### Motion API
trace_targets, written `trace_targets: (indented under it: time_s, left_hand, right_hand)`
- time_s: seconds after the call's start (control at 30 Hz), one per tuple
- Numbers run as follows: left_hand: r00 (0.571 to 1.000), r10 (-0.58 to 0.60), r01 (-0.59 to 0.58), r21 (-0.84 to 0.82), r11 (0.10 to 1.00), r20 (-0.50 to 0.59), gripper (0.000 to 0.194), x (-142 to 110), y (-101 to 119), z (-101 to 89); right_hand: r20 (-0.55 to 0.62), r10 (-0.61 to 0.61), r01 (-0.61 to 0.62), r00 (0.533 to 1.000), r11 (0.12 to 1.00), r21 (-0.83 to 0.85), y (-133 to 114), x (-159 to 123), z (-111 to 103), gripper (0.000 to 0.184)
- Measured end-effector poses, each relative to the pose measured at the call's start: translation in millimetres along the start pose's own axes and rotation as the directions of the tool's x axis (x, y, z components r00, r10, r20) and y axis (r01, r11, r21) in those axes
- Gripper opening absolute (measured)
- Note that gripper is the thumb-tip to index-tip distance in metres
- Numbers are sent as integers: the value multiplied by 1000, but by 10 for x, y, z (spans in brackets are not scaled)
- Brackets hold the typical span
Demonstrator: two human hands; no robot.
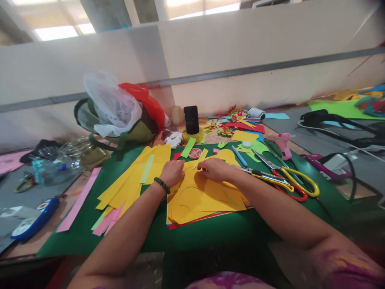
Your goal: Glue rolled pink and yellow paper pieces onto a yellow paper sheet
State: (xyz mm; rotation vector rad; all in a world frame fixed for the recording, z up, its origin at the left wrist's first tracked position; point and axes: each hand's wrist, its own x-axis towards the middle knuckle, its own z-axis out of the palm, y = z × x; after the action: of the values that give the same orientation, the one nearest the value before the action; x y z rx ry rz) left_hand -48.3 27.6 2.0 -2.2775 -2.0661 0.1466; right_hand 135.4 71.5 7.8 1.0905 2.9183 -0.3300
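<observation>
My left hand (173, 173), with a dark green beaded bracelet (162, 185) at the wrist, has its fingers curled down at the stack of yellow paper sheets (204, 196); whatever they hold is hidden. My right hand (215, 169) is bent over the same stack, its fingertips closed at the lower end of a narrow yellow paper strip (201, 158). Green pen lines show on the top sheet. Red and other coloured edges peek out beneath. Long yellow strips (132, 188) lie fanned left of my left hand, a pale green strip (147, 168) across them.
Right of my hands lie a utility knife (267, 176), large scissors (288, 176), a blue pen (240, 156) and a pink glue gun (282, 144). A phone (191, 119) stands upright in a yellow tape roll (193, 137). A bag (135, 130) and paper flowers (239, 115) are behind.
</observation>
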Motion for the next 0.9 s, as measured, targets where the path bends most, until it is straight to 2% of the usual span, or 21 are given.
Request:
trace_targets:
  time_s: [0.3,0.37,0.47,0.57,0.63,0.7,0.77,0.83,0.9]
  left_hand:
    - [993,-101,97,-63,993,-63,39,6,-39,0]
    - [984,-142,128,-122,984,-111,42,10,-62,-9]
    - [952,-211,140,-298,944,-221,46,8,-88,-19]
    - [928,-231,96,-410,907,-293,31,2,-103,-22]
    - [916,-225,62,-435,898,-333,19,-2,-105,-19]
    - [901,-210,13,-461,887,-379,16,-2,-99,-11]
    - [891,-189,-51,-505,862,-412,13,3,-88,2]
    - [889,-182,-100,-567,818,-419,11,11,-81,14]
    - [883,-227,-115,-659,743,-410,11,21,-93,18]
  right_hand:
    - [-29,21,-20,999,1000,17,-4,1,-8,28]
    - [-57,39,-38,998,999,28,-11,-3,-16,27]
    - [-113,81,-76,990,996,50,-10,0,-11,26]
    - [-226,111,-82,968,988,134,24,31,41,29]
    - [-367,129,-42,921,971,236,65,72,101,33]
    - [-488,145,34,860,940,338,112,123,166,38]
    - [-531,139,117,836,900,420,152,172,217,32]
    - [-536,116,184,836,861,474,180,200,239,18]
    - [-533,105,200,839,853,483,193,197,224,13]
